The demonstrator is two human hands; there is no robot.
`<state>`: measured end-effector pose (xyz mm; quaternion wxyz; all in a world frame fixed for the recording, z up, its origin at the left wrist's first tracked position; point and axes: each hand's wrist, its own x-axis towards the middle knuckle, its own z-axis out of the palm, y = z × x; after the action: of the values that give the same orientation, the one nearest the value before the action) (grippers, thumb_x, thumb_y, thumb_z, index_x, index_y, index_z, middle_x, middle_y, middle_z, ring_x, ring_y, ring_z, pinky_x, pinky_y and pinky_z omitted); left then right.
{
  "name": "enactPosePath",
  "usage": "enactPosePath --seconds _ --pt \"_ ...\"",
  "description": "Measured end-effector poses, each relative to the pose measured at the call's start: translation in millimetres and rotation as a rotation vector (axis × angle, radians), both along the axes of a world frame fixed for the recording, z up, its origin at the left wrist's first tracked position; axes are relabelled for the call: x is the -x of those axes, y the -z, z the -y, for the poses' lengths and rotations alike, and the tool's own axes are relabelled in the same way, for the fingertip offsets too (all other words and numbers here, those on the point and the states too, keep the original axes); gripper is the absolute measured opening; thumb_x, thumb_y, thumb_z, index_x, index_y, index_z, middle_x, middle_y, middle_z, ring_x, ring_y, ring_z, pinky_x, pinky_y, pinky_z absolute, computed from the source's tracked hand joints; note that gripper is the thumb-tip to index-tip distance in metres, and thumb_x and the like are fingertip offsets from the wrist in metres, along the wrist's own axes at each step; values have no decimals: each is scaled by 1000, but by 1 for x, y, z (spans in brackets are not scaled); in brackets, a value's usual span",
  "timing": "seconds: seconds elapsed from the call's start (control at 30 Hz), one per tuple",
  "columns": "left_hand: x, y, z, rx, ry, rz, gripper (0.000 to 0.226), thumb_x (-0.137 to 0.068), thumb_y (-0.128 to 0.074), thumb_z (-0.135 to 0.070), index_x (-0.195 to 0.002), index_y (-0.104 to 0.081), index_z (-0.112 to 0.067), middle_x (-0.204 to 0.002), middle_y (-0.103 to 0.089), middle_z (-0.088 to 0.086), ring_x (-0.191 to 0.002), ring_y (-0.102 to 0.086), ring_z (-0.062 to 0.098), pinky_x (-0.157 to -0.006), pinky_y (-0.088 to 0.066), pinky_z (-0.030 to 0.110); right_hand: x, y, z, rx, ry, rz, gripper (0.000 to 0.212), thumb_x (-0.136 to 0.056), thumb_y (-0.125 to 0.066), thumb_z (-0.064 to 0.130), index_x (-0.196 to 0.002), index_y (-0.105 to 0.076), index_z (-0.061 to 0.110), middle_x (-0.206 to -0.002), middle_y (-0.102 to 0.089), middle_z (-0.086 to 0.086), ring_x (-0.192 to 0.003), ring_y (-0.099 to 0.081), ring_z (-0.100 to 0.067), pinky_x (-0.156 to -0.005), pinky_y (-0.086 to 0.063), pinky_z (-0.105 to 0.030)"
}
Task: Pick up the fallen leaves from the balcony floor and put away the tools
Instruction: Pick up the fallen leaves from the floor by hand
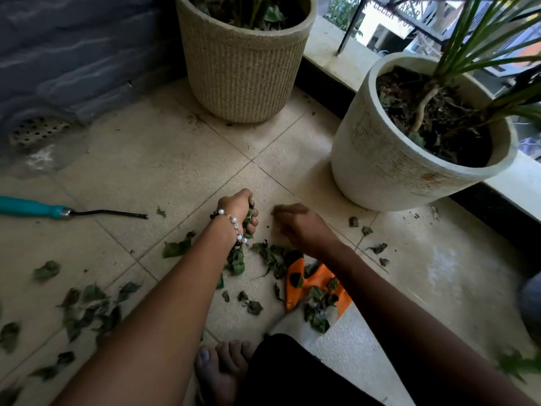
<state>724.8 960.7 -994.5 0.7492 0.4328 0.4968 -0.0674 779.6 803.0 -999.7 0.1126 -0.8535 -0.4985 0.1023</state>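
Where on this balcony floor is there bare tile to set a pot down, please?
Bare tile lies between the ribbed pot, the floor drain and the teal-handled tool. Leaves crowd the near floor around the orange tool and both forearms.

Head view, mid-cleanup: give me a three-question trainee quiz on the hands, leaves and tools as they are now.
1. True or false: the left hand grips a bunch of leaves.
2. Which tool lies partly under leaves near the right hand?
A. the orange-handled tool
B. the teal-handled tool
C. a broom
3. Fill in: the teal-handled tool lies on the floor tiles to the person's ____.

Key
1. True: its fingers curl round leaves.
2. A: the orange handles lie by the right forearm with leaves on them.
3. Left, apart from both hands. The right hand is blurred, so its grip cannot be judged.
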Motion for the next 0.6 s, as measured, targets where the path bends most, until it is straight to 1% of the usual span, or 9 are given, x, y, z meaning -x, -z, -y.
enactPosePath --seconds 0.07,0.13,0.23,0.3,0.37,0.43,0.5,0.53,0.6 --pt "-2 0 5 -5 25 -2 25 -89 -49 -18 -65 -42 -13 -53 -44 4 -35 -37 15 -38 -25 15 11 0 12 23 -47 20 31 -89 -47 18 -94 -71 -1 -107 -68 -17 -89 -63 -32 -68 -56 -36" --pt "-3 0 12 -16 41 -13 27 -90 -50 -21 -65 -43 -12 -54 -46 5 -35 -38 16 -37 -26 16 15 4 22 34 -63 70 20 -89 -55 15 -90 -70 1 -98 -68 -16 -87 -61 -30 -64 -55 -38" --pt "-3 0 23 -76 62 -29 30 -91 -51 -20 -64 -45 -9 -53 -47 8 -35 -39 18 -38 -28 17 18 8 28 9 -51 108 30 -90 -44 21 -84 -68 3 -85 -65 -13 -82 -59 -29 -59 -51 -36" --pt "-2 -2 29 -118 68 -35 30 -90 -51 -19 -63 -47 -7 -51 -49 9 -37 -40 19 -39 -29 19 21 4 28 18 -5 72 18 -89 -53 12 -88 -68 3 -85 -64 -14 -83 -58 -30 -63 -48 -36" --pt "-1 -5 34 -153 63 -35 29 -89 -51 -19 -63 -49 -6 -48 -51 8 -38 -42 20 -39 -31 19 19 3 28 -61 143 -7 11 -87 -61 5 -94 -69 4 -89 -66 -13 -85 -59 -29 -68 -47 -35" --pt "-1 -7 36 -174 51 -31 29 -90 -50 -19 -64 -50 -6 -48 -51 7 -36 -44 19 -38 -31 19 17 -1 27 -188 357 -129 17 -85 -62 3 -100 -70 8 -94 -70 -8 -83 -63 -20 -73 -50 -30" --pt "-1 -7 36 -196 37 -31 27 -90 -50 -20 -67 -51 -5 -50 -52 7 -34 -44 18 -37 -32 18 14 -4 25 -256 442 -195 26 -85 -61 0 -108 -68 10 -91 -71 -6 -78 -64 -16 -71 -48 -26" --pt "-1 -7 36 -205 32 -35 26 -90 -51 -21 -69 -52 -5 -52 -52 8 -34 -45 18 -37 -32 19 14 -5 23 -208 403 -184 31 -86 -59 0 -113 -67 11 -93 -69 -7 -80 -63 -18 -71 -47 -27" --pt "0 -7 36 -215 24 -45 27 -90 -51 -22 -70 -53 -5 -53 -54 8 -38 -47 19 -38 -34 20 14 -2 21 -79 237 -115 32 -89 -57 4 -119 -65 10 -106 -63 -12 -93 -59 -24 -76 -46 -31"
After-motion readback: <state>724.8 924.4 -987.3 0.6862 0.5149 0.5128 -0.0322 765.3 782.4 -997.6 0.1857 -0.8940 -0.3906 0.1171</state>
